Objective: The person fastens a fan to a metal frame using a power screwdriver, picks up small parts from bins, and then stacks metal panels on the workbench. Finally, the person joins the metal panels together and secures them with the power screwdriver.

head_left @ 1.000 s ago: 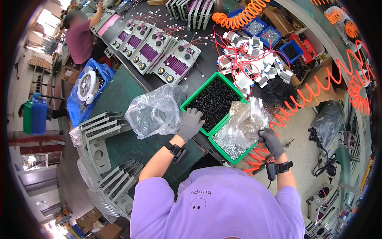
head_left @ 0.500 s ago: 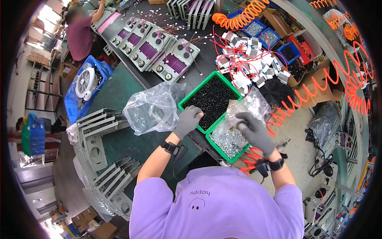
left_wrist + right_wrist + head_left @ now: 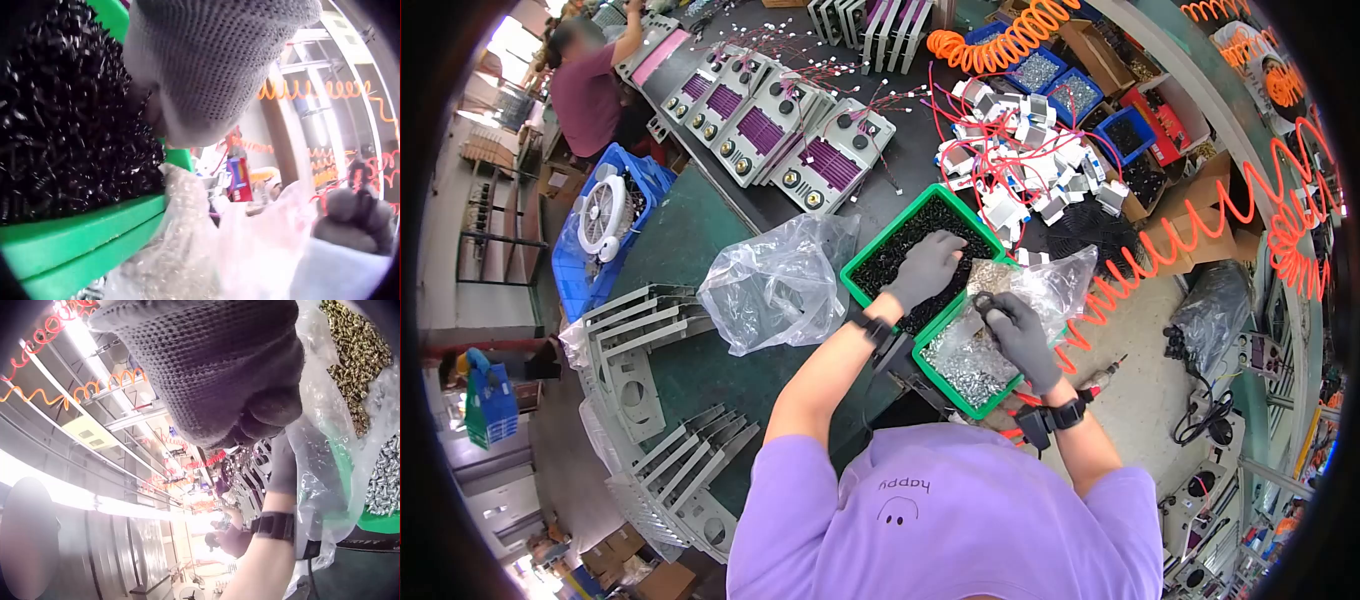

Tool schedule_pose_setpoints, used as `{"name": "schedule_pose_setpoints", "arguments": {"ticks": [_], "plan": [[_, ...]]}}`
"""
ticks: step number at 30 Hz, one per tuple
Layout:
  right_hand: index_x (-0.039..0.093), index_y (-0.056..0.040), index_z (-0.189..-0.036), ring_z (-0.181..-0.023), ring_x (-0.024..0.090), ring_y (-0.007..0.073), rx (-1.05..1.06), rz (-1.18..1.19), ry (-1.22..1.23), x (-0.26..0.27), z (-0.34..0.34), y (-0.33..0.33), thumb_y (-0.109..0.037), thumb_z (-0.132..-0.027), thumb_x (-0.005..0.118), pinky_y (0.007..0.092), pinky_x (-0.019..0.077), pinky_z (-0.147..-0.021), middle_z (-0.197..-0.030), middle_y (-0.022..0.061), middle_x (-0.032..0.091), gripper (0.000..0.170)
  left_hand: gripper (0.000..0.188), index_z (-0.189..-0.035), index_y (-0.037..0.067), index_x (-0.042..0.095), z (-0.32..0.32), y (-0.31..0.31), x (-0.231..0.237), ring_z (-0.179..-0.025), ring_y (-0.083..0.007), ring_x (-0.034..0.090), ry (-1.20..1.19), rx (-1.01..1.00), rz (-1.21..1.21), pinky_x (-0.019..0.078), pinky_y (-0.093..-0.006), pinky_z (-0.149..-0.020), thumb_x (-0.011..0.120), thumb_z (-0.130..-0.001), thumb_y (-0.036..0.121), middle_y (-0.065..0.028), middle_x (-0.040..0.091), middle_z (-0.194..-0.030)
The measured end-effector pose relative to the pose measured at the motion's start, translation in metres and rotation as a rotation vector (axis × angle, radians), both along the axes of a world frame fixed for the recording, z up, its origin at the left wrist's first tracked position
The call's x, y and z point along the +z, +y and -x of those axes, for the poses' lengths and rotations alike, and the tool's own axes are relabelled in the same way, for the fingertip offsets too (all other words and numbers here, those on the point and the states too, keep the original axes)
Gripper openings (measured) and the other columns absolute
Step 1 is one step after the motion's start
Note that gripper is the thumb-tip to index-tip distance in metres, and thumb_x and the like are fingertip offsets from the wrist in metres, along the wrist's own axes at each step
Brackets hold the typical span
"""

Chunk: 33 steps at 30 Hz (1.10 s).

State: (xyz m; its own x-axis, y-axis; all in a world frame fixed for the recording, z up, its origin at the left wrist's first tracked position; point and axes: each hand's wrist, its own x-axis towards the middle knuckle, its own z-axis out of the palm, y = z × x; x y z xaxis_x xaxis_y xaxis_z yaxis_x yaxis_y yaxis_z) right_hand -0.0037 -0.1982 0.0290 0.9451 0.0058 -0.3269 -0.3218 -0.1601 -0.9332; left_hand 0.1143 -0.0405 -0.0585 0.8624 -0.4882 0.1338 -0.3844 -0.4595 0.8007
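My gloved left hand (image 3: 928, 268) is over the green bin of black screws (image 3: 890, 250), its fingers bent down toward them. In the left wrist view the glove (image 3: 206, 69) hides what its fingertips touch. My gloved right hand (image 3: 1024, 345) hovers with curled fingers at a clear plastic bag (image 3: 1065, 285); no held thing shows in it. This bag lies over a second green bin (image 3: 970, 408) of silver screws (image 3: 970, 375). Brass-coloured screws (image 3: 356, 362) show beside the silver ones in the right wrist view.
Another clear bag (image 3: 775, 285) lies left of the bins. Beyond are grey panels with purple grilles (image 3: 830, 165) and a heap of white parts with red wires (image 3: 1030, 160). An orange coiled hose (image 3: 1190, 225) hangs at right; metal brackets (image 3: 650, 330) stand at left.
My left hand has moved from the near-left rim of the black-screw bin in over the screws. My right hand has swung from the bag's right side inward, over the silver-screw bin.
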Motion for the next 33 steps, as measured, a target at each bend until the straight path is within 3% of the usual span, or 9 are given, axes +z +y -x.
{"name": "schedule_pose_setpoints", "arguments": {"ticks": [1,2,6,23,26,28,33], "plan": [[0.056,0.0006,-0.096,-0.057,0.047,0.0076,0.0,0.006,0.001,0.009,0.002,-0.001,-0.015,-0.083,0.054,0.0245,0.0407,-0.053,-0.065,-0.0005,0.052,0.021,0.021,-0.099,0.006,0.061,-0.007,-0.009,-0.008,-0.099,-0.0278,0.053,-0.173,-0.079,-0.16,0.0427,-0.0361,-0.082,0.051,-0.084,0.018,-0.0087,0.058,-0.102],[0.056,-0.0001,-0.095,-0.056,0.045,0.0059,-0.029,-0.055,0.073,0.018,0.003,-0.003,-0.015,-0.084,0.053,0.0225,0.0389,-0.051,-0.065,-0.0019,0.05,0.019,0.019,-0.097,0.01,0.06,-0.012,-0.018,-0.016,-0.102,-0.0253,0.05,-0.174,-0.192,-0.293,0.0401,-0.0385,-0.082,0.051,-0.081,0.018,-0.0066,0.056,-0.101],[0.057,-0.0021,-0.093,-0.052,0.041,0.0024,-0.086,-0.098,0.127,0.017,0.007,-0.008,-0.014,-0.085,0.051,0.0188,0.0346,-0.048,-0.063,-0.0038,0.048,0.015,0.017,-0.094,0.012,0.057,-0.008,-0.031,-0.016,-0.094,-0.0222,0.051,-0.327,-0.162,-0.423,0.038,-0.0378,-0.078,0.05,-0.08,0.017,-0.0056,0.055,-0.093],[0.058,0.0011,-0.093,-0.058,0.044,0.0046,0.009,-0.076,0.066,-0.004,0.001,0.002,-0.013,-0.084,0.052,0.0212,0.0381,-0.053,-0.068,-0.0022,0.051,0.018,0.019,-0.086,0.013,0.059,0.041,0.049,0.008,-0.096,-0.0238,0.049,-0.463,-0.293,-0.363,0.0346,-0.0417,-0.091,0.059,-0.069,0.022,-0.0058,0.054,-0.095],[0.057,-0.0025,-0.101,-0.049,0.038,0.0011,-0.004,-0.112,0.036,-0.008,0.005,-0.004,-0.018,-0.085,0.052,0.017,0.0296,-0.044,-0.063,-0.006,0.046,0.023,0.019,-0.086,0.012,0.059,0.045,0.065,0.027,-0.105,-0.0254,0.047,-0.391,-0.345,-0.394,0.0345,-0.0438,-0.092,0.06,-0.068,0.02,-0.0058,0.053,-0.102],[0.057,-0.0028,-0.102,-0.05,0.038,0.0012,-0.025,-0.141,0.106,-0.008,0.007,-0.008,-0.019,-0.085,0.052,0.0167,0.0302,-0.045,-0.065,-0.0059,0.046,0.023,0.02,-0.089,0.01,0.058,0.039,0.061,0.04,-0.11,-0.0273,0.045,-0.454,-0.32,-0.354,0.0353,-0.0435,-0.093,0.058,-0.071,0.018,-0.0067,0.053,-0.107],[0.057,-0.003,-0.102,-0.051,0.039,0.0014,-0.026,-0.148,0.091,-0.008,0.006,-0.007,-0.018,-0.085,0.053,0.0167,0.0311,-0.045,-0.066,-0.0055,0.048,0.023,0.021,-0.094,0.005,0.057,-0.032,0.004,0.001,-0.111,-0.0291,0.045,-0.564,-0.11,-0.364,0.0375,-0.0392,-0.092,0.055,-0.077,0.018,-0.0109,0.054,-0.109]]}}
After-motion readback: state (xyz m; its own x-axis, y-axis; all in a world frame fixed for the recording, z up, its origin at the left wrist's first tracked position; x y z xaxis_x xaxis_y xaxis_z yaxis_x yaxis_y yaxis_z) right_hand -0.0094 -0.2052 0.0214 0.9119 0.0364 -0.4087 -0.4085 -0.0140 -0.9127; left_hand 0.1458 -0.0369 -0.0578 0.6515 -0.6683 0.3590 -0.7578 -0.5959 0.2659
